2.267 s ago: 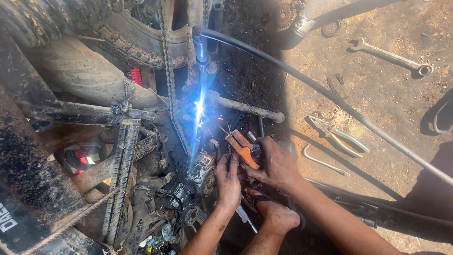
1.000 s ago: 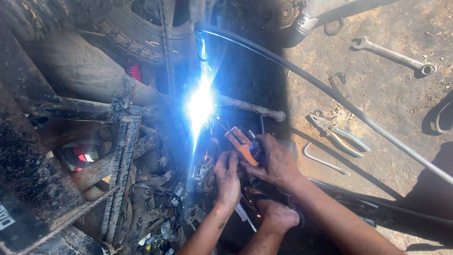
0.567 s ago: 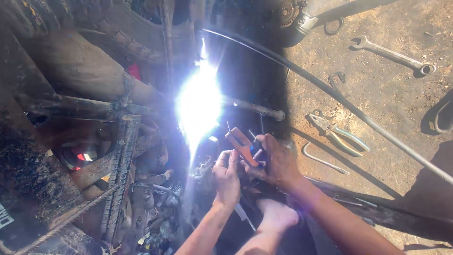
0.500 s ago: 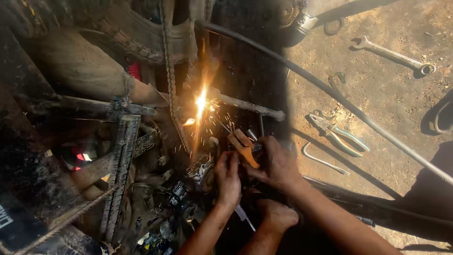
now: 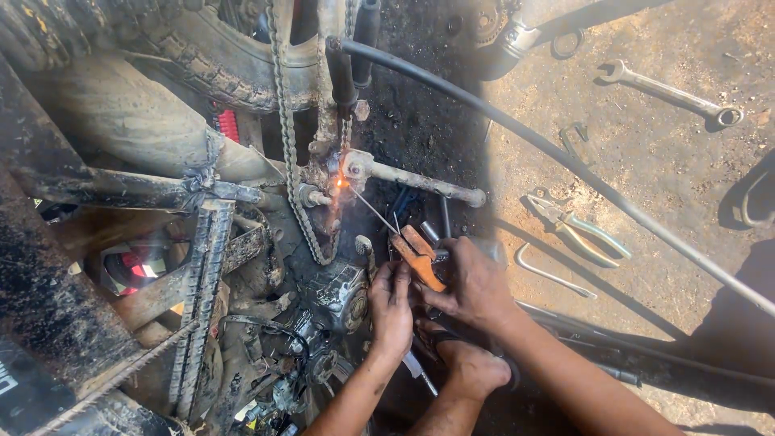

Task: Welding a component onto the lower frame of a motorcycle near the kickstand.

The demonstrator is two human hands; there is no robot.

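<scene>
My right hand (image 5: 478, 282) grips an orange electrode holder (image 5: 418, 257). A thin welding rod (image 5: 371, 211) runs from it up and left to a small orange glowing spot (image 5: 343, 182) on the motorcycle frame, beside the drive chain (image 5: 286, 153) and a footrest bar (image 5: 420, 182). My left hand (image 5: 391, 311) is curled against the holder's lower side, its fingertips on it, just above the engine casing (image 5: 339, 292). My sandalled foot (image 5: 464, 365) sits below both hands.
A rear tyre (image 5: 202, 69) and a dirty frame fill the left. A black cable (image 5: 565, 157) crosses the dirt ground diagonally. A spanner (image 5: 670, 90), pliers (image 5: 577, 230) and a bent metal rod (image 5: 553, 274) lie on the right.
The bright white-blue arc flared, turned to sparks, and has died to a small orange glow at the rod tip. Both hands have stayed at the holder.
</scene>
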